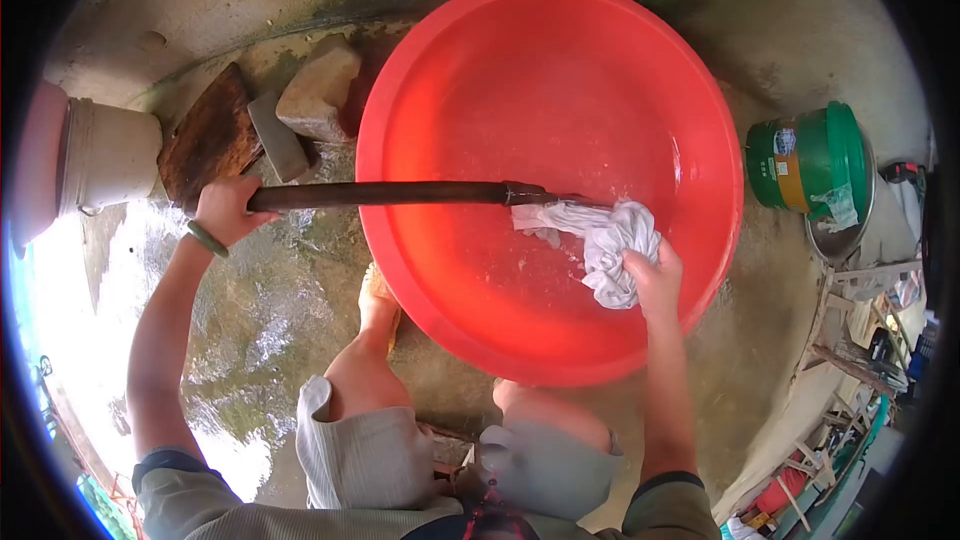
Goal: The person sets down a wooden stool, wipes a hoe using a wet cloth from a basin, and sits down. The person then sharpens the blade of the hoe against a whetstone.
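My left hand [228, 208], with a green bangle at its wrist, is closed around the near end of a long dark handle [390, 194]. The handle runs level to the right, over the rim of a large red basin [430, 315]. Its far end narrows to a thin part that meets a white cloth [612, 252]; the tip is hidden by the cloth. My right hand [655, 278] grips the bunched, wet-looking cloth inside the basin on its lower right side. A little water or residue shows on the basin's floor.
A green bucket [845, 155] stands right of the basin beside a metal bowl [858, 235]. At upper left are a wooden block [212, 125], stones [320, 90] and a pale bucket [115, 155]. The concrete floor [270, 340] is wet. Clutter lines the right edge.
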`<move>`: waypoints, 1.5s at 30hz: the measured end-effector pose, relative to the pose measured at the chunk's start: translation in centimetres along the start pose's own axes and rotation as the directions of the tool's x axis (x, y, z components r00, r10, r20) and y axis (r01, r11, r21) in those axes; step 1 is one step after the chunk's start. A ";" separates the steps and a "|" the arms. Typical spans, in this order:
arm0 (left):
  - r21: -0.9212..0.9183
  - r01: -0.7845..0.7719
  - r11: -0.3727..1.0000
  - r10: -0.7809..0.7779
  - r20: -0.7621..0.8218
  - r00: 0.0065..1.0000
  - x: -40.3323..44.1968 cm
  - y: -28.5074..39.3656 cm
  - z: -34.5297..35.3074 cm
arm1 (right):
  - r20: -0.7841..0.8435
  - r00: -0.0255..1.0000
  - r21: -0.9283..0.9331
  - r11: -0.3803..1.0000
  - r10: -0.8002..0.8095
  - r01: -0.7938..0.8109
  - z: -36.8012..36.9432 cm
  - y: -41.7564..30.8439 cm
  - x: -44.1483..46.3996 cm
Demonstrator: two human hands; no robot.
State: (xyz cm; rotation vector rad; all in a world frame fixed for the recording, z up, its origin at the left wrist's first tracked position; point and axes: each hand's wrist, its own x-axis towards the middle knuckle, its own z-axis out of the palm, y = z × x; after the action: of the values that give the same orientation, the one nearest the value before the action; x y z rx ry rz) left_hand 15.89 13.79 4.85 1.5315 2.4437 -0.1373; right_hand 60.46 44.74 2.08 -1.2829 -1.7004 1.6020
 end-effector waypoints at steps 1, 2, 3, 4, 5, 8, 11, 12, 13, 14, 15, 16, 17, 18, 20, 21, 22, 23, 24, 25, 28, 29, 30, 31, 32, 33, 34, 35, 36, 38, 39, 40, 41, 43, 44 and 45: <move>-0.013 -0.051 0.999 0.049 -0.095 0.994 -0.8 0.3 1.2 | -0.018 1.000 -0.007 1.000 -0.011 0.011 -1.5 -0.3 0.0; -0.079 0.019 0.997 -0.026 -0.093 0.995 -1.5 1.1 2.0 | -0.115 0.993 -0.033 0.999 -0.003 -0.001 -3.1 -0.7 0.0; -0.146 0.092 0.985 -0.104 -0.079 0.991 -2.2 2.1 2.7 | -0.208 0.978 -0.057 0.998 0.005 -0.017 -4.6 -1.0 0.0; -0.158 0.087 0.984 -0.102 -0.085 0.991 -2.9 3.0 3.6 | -0.212 0.977 -0.069 0.998 -0.003 -0.012 -6.0 -1.0 0.3; -0.212 0.146 0.966 -0.171 -0.105 0.980 -3.4 3.9 4.6 | -0.263 0.964 -0.115 0.993 -0.028 -0.003 -7.3 -0.4 0.7; -0.275 0.216 0.937 -0.265 -0.156 0.951 -2.0 6.3 5.6 | -0.242 0.947 -0.471 0.879 -0.213 0.077 -8.2 2.6 2.2; -0.280 0.254 0.926 -0.311 -0.182 0.933 0.4 8.8 5.1 | 0.060 0.921 -0.851 0.463 -0.384 0.249 -6.8 6.5 3.8; -0.266 0.223 0.938 -0.294 -0.268 0.917 1.1 9.4 4.8 | 0.125 0.935 -0.897 0.364 -0.332 0.249 -6.0 8.0 3.9; -0.248 0.194 0.949 -0.275 -0.352 0.895 2.0 10.0 4.6 | 0.181 0.945 -0.931 0.263 -0.272 0.254 -4.9 8.4 3.9; -0.245 0.188 0.951 -0.269 -0.360 0.893 2.8 10.4 4.4 | 0.152 0.988 -0.915 0.374 -0.037 0.154 -4.2 8.6 4.6; -0.209 0.161 0.965 -0.237 -0.423 0.874 3.6 10.9 4.4 | 0.139 0.968 -0.888 0.459 0.207 0.029 -3.6 8.3 5.3; -0.169 0.135 0.976 -0.201 -0.479 0.855 4.2 11.4 4.4 | 0.116 0.967 -0.851 0.524 0.228 -0.021 -3.7 8.7 6.5; -0.162 0.127 0.979 -0.190 -0.475 0.859 4.8 12.2 4.3 | 0.110 0.966 -0.847 0.530 0.233 -0.031 -3.8 9.2 7.3; -0.113 0.132 0.985 -0.172 -0.524 0.834 5.4 13.3 4.2 | -0.031 0.975 -0.892 0.435 0.219 -0.125 -3.3 8.4 7.7; -0.009 0.148 0.989 -0.124 -0.602 0.789 6.7 14.8 4.8 | -0.194 0.945 -0.925 0.272 0.264 -0.266 -3.0 9.0 8.6; -0.008 0.142 0.990 -0.118 -0.605 0.788 7.3 15.3 5.2 | -0.200 0.944 -0.923 0.274 0.262 -0.272 -2.5 9.4 8.5; 0.028 0.148 0.989 -0.096 -0.636 0.766 7.8 15.7 5.6 | -0.180 0.935 -0.914 0.300 0.306 -0.274 -1.6 9.7 8.4; 0.065 0.156 0.986 -0.074 -0.662 0.746 8.1 15.9 5.9 | -0.155 0.923 -0.904 0.326 0.353 -0.276 -0.8 10.3 8.1; 0.075 0.161 0.984 -0.082 -0.609 0.789 8.0 16.4 6.0 | -0.058 0.973 -0.955 0.272 0.222 -0.119 0.4 10.8 7.4; 0.081 0.163 0.983 -0.082 -0.603 0.793 7.9 16.9 6.1 | -0.053 0.972 -0.954 0.276 0.230 -0.118 0.8 11.0 6.7; 0.056 0.104 0.993 -0.056 -0.559 0.827 8.1 18.1 6.5 | 0.302 0.905 -0.942 0.237 0.300 0.236 1.4 10.3 4.3; 0.029 0.118 0.993 -0.093 -0.454 0.886 7.9 18.1 6.4 | 0.240 0.945 -0.948 0.264 0.224 0.178 1.0 11.1 4.1; -0.032 0.078 0.996 -0.084 -0.405 0.910 7.6 17.7 6.1 | 0.178 0.973 -0.946 0.298 0.148 0.128 0.7 12.3 4.1; -0.052 -0.011 0.999 -0.015 -0.468 0.884 7.0 17.1 5.2 | 0.050 0.998 -0.909 0.413 -0.031 0.058 0.6 14.2 4.1; -0.071 0.016 0.997 -0.053 -0.562 0.825 6.5 16.1 4.4 | -0.085 0.963 -0.933 0.358 -0.256 0.013 0.5 17.2 4.2; -0.089 0.033 0.995 -0.084 -0.652 0.754 6.1 15.0 3.8 | -0.240 0.969 -0.809 0.563 -0.057 -0.168 0.7 17.6 4.7; -0.080 0.059 0.995 -0.097 -0.649 0.755 6.0 13.3 4.8 | -0.190 0.981 -0.692 0.706 0.023 -0.151 0.7 18.0 4.9; -0.707 0.046 0.706 -0.502 -0.453 0.737 6.5 11.3 6.9 | -0.130 0.988 -0.552 0.821 0.087 -0.145 1.0 18.4 5.5; -0.997 -0.001 0.074 -0.687 -0.052 0.725 6.8 9.9 8.3 | -0.109 0.991 -0.558 0.821 0.072 -0.121 2.5 16.9 5.6; -0.956 -0.105 -0.275 -0.630 0.097 0.771 6.9 9.4 9.0 | 0.085 0.996 -0.102 0.995 0.029 -0.020 7.2 9.8 3.2; -0.794 -0.167 -0.584 -0.506 0.197 0.840 6.9 9.0 9.5 | 0.171 0.983 -0.012 0.998 -0.059 0.062 9.4 6.5 2.4; -0.549 -0.216 -0.807 -0.319 0.099 0.942 6.8 7.9 10.7 | 0.223 0.959 0.047 0.984 -0.175 0.169 11.7 3.7 1.8; -0.549 -0.220 -0.806 -0.329 0.108 0.938 6.2 7.9 10.6 | 0.312 0.923 0.157 0.970 -0.226 0.184 14.0 0.1 1.0; -0.358 -0.270 -0.894 -0.333 0.126 0.935 6.1 9.4 8.9 | 0.458 0.866 0.379 0.925 -0.201 0.015 18.7 -5.0 -0.2; -0.323 -0.261 -0.910 -0.316 0.132 0.939 5.8 10.3 7.4 | 0.421 0.757 0.027 0.841 -0.500 0.541 20.6 -5.8 0.4; -0.280 -0.235 -0.931 -0.287 0.161 0.944 5.7 11.2 5.8 | 0.360 0.536 0.067 0.595 -0.763 0.801 23.3 -7.6 0.8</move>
State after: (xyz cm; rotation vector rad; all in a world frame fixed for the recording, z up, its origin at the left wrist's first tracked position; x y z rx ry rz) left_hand 24.52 22.51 -1.65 -0.3363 0.5638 2.1918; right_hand 38.24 34.58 4.29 -0.1052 -2.1544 1.1919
